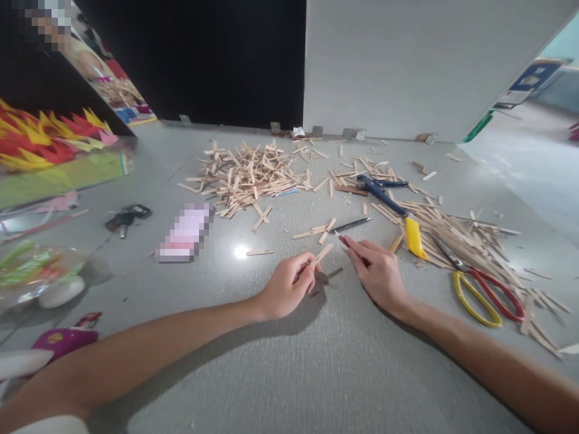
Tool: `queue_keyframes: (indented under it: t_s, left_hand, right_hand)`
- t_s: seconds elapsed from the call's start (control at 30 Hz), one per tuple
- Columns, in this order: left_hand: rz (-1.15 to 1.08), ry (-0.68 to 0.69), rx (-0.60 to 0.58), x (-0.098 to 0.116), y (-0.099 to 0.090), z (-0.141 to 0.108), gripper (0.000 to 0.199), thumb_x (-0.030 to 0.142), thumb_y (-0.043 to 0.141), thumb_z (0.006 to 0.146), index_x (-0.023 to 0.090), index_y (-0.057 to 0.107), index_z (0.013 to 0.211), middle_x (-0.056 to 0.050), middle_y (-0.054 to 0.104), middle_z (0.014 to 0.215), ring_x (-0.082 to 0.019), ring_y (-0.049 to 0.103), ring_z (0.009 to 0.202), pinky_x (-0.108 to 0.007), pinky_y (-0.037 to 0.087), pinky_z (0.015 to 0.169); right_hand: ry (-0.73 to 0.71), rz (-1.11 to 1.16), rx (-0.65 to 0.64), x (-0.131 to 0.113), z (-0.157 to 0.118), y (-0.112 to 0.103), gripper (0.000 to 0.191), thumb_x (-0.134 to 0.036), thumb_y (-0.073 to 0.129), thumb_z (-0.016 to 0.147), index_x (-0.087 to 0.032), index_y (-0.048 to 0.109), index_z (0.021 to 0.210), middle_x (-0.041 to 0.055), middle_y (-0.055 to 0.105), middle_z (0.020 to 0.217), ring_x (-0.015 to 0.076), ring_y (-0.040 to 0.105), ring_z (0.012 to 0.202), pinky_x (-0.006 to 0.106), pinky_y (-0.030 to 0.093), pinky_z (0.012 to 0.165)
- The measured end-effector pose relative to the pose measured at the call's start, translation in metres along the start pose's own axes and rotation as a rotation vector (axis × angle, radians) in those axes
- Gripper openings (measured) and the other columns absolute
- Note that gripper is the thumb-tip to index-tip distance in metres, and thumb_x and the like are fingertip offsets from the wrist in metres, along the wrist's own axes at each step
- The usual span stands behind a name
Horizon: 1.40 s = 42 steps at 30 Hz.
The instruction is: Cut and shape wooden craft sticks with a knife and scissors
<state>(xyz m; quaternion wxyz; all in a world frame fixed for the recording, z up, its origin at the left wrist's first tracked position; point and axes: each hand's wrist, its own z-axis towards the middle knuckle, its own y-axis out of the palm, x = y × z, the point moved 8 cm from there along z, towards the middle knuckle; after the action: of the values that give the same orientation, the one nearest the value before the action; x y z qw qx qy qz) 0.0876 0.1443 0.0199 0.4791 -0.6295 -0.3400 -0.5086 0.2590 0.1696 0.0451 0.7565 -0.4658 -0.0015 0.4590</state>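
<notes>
My left hand (pixel 292 283) is closed on a small wooden stick piece (pixel 324 255) that points up and away to the right. Across from it, my right hand (pixel 377 271) is pinched on something small with a pale tip, too small to make out. Just beyond both hands lie a few crossed wooden pieces (pixel 316 231), close to a black pen (pixel 353 225). A single stick (pixel 260 252) rests left of them. Farther back spreads a heap of short wooden pieces (pixel 253 175).
To the right are a blue cutting tool (pixel 384 196) with a yellow handle, scissors (pixel 488 295) and long wood strips (pixel 479 247). Keys (pixel 126 218), a blurred-out pink object (pixel 186 234) and a purple glue gun (pixel 63 342) lie left. Upright panels (pixel 389 66) stand behind.
</notes>
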Motion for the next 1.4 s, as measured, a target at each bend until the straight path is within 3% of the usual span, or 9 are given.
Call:
queue_keyframes:
  t_s: [0.17, 0.37, 1.03, 1.4]
  left_hand:
    - [-0.033, -0.035, 0.051, -0.004, -0.002, 0.001, 0.028, 0.045, 0.045, 0.104, 0.022, 0.057, 0.093, 0.004, 0.055, 0.06, -0.013, 0.046, 0.052, -0.024, 0.036, 0.052]
    - [-0.094, -0.068, 0.058, -0.009, -0.002, 0.002, 0.031, 0.048, 0.044, 0.104, 0.021, 0.058, 0.096, 0.003, 0.056, 0.063, -0.014, 0.047, 0.054, -0.023, 0.035, 0.05]
    - [-0.139, -0.065, 0.017, -0.011, 0.002, 0.003, 0.037, 0.055, 0.042, 0.105, 0.022, 0.058, 0.1, 0.002, 0.057, 0.065, -0.015, 0.049, 0.058, -0.025, 0.034, 0.052]
    - [-0.118, -0.061, 0.022, -0.012, 0.001, 0.002, 0.028, 0.042, 0.04, 0.105, 0.021, 0.058, 0.099, 0.002, 0.058, 0.065, -0.013, 0.045, 0.053, -0.022, 0.033, 0.049]
  right_hand:
    - [-0.03, 0.022, -0.008, -0.001, 0.001, 0.002, 0.04, -0.019, 0.05, 0.112, -0.022, 0.072, 0.144, 0.0088, 0.079, 0.098, 0.0173, 0.077, 0.085, 0.027, 0.064, 0.075]
    - [-0.062, 0.043, 0.021, -0.008, 0.002, -0.001, 0.036, -0.018, 0.052, 0.111, -0.019, 0.072, 0.14, 0.0084, 0.08, 0.097, 0.0166, 0.076, 0.081, 0.026, 0.062, 0.07]
    - [-0.022, 0.044, -0.036, -0.004, 0.001, 0.004, 0.031, -0.022, 0.052, 0.112, -0.017, 0.074, 0.134, 0.0079, 0.08, 0.094, 0.0168, 0.074, 0.077, 0.026, 0.059, 0.07]
    - [0.003, 0.064, -0.064, -0.003, 0.002, 0.005, 0.031, -0.022, 0.052, 0.112, -0.017, 0.073, 0.133, 0.0083, 0.08, 0.096, 0.0173, 0.075, 0.079, 0.028, 0.059, 0.07]
